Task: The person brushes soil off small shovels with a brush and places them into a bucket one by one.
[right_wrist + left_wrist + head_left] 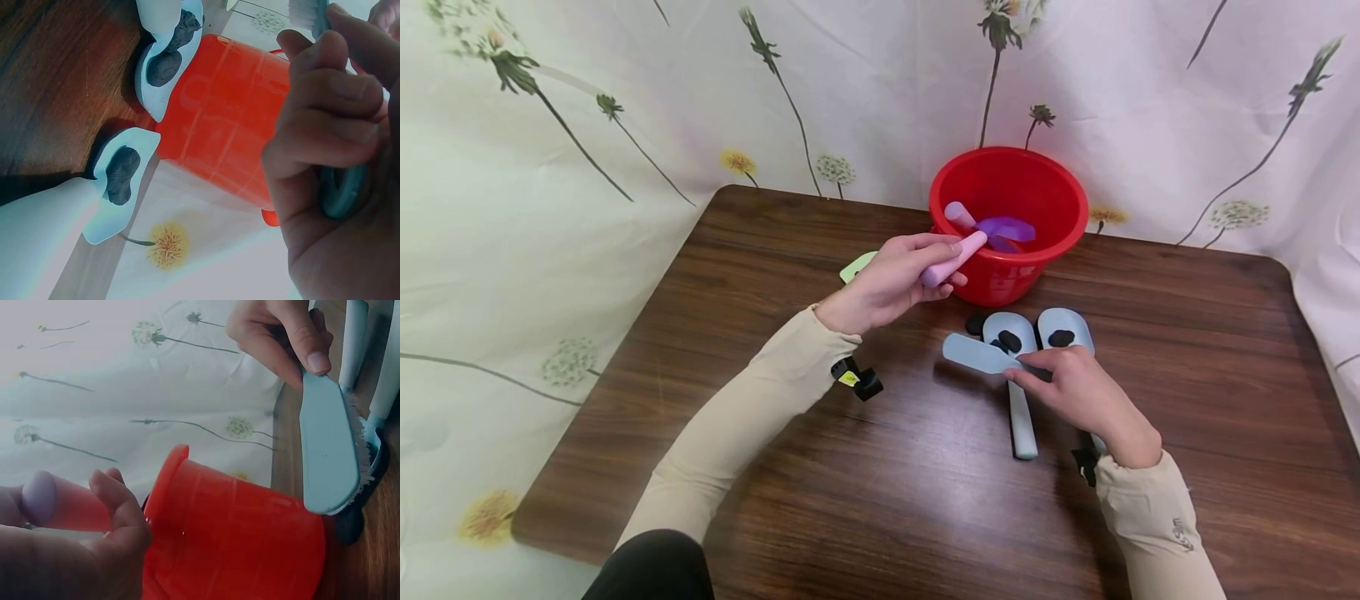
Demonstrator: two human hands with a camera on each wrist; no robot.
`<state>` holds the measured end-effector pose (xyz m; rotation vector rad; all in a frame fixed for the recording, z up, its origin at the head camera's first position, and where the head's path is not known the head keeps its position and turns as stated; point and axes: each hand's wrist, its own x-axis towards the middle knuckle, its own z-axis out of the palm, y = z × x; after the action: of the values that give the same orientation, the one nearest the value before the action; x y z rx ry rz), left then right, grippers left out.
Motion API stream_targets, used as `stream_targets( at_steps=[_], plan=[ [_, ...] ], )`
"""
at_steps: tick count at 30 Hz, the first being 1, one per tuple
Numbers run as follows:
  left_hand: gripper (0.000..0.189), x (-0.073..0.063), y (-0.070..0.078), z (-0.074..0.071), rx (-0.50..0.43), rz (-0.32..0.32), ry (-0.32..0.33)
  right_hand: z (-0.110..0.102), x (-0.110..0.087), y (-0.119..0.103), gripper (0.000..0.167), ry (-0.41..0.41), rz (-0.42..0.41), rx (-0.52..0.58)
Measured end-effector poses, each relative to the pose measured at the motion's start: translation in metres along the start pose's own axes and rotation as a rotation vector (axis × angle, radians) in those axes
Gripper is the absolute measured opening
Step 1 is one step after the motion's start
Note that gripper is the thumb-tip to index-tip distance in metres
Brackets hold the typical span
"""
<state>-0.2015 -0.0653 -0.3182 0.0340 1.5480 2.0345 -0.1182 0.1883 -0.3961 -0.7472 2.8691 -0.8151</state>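
Note:
My left hand (891,283) grips a pink-purple cylindrical handle (955,260) at the front rim of a red bucket (1000,279). Inside the bucket lie a pink handle end (958,215) and a translucent purple piece (1011,227); whether the held handle joins the purple piece I cannot tell. My right hand (1086,396) holds a light blue brush (331,444) with white bristles, its head pointing left above the table. Below it rest two light blue dustpans with pale handles, the left dustpan (996,323) and the right dustpan (1063,318), each bearing dark lumps (124,175).
A pale green piece (856,267) shows partly behind the left hand. One dark lump (976,323) lies on the brown wooden table (790,500) beside the left dustpan. A flower-printed cloth (865,92) hangs behind the table.

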Motion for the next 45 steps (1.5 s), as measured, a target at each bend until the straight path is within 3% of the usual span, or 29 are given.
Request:
stream_targets(
  at_steps=[9,17,25,30,32,35,40,45],
  plan=[
    [0.036,-0.001,0.005,-0.007,0.074,-0.016,0.031,0.000,0.000,0.001,0.025,-0.002,0.004,-0.005],
    [0.041,-0.006,0.004,-0.032,0.170,-0.003,0.086,0.000,0.000,0.002,0.025,-0.010,-0.003,-0.006],
    [0.031,-0.015,0.000,-0.065,0.423,0.085,0.203,-0.001,0.000,0.002,0.026,-0.021,-0.002,-0.005],
    [0.029,-0.023,-0.005,-0.092,0.719,0.119,0.291,-0.002,-0.001,0.003,0.026,-0.020,0.004,-0.004],
    [0.031,-0.025,-0.009,-0.104,0.839,0.107,0.326,-0.002,-0.002,0.003,0.026,-0.016,0.007,-0.009],
    [0.033,-0.026,-0.017,-0.122,0.938,0.063,0.361,-0.002,-0.002,0.003,0.026,-0.009,0.008,-0.020],
    [0.036,-0.025,-0.034,-0.148,1.067,0.001,0.395,-0.001,-0.003,0.003,0.026,-0.003,0.012,-0.031],
    [0.039,-0.023,-0.048,-0.162,1.126,-0.038,0.394,-0.001,-0.003,0.004,0.027,-0.020,0.029,-0.023]
  ],
)
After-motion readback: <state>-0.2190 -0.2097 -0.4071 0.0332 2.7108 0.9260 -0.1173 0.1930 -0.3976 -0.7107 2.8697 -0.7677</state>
